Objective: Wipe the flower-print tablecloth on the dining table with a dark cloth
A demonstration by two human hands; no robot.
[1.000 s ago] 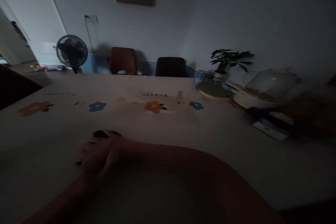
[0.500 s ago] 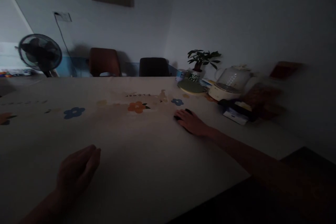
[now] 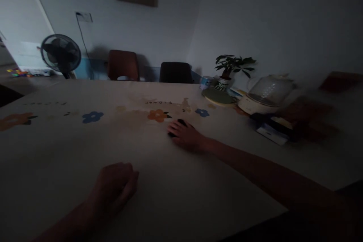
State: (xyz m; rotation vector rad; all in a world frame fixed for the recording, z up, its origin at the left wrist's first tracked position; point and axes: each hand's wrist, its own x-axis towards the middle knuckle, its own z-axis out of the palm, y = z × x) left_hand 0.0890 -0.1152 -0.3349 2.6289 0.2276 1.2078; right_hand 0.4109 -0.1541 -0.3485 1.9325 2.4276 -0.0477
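Observation:
My right hand [image 3: 185, 135] lies over a dark computer mouse [image 3: 182, 122], fingers draped across it. Most of the mouse is hidden under the palm; dark bits show at its front and side. It rests on the pale tablecloth [image 3: 159, 181], just below the orange printed flower [image 3: 158, 115]. Nearer to me, my left hand [image 3: 116, 185] rests on its edge on the cloth, fingers curled in and thumb alongside. Nothing shows in that hand, and it is apart from the mouse.
At the back right stand a potted plant [image 3: 228, 70], a green round mat [image 3: 218, 96], a glass kettle on a cream base [image 3: 255, 104] and a dark box-like item [image 3: 272, 132]. Two chairs, one brown [image 3: 123, 64] and one black [image 3: 176, 72], and a fan [image 3: 61, 55] are beyond the table.
My right hand has slid left over the cloth with the mouse, from below the blue flower to near the orange one. My left hand's fingers look more curled. The view has turned left.

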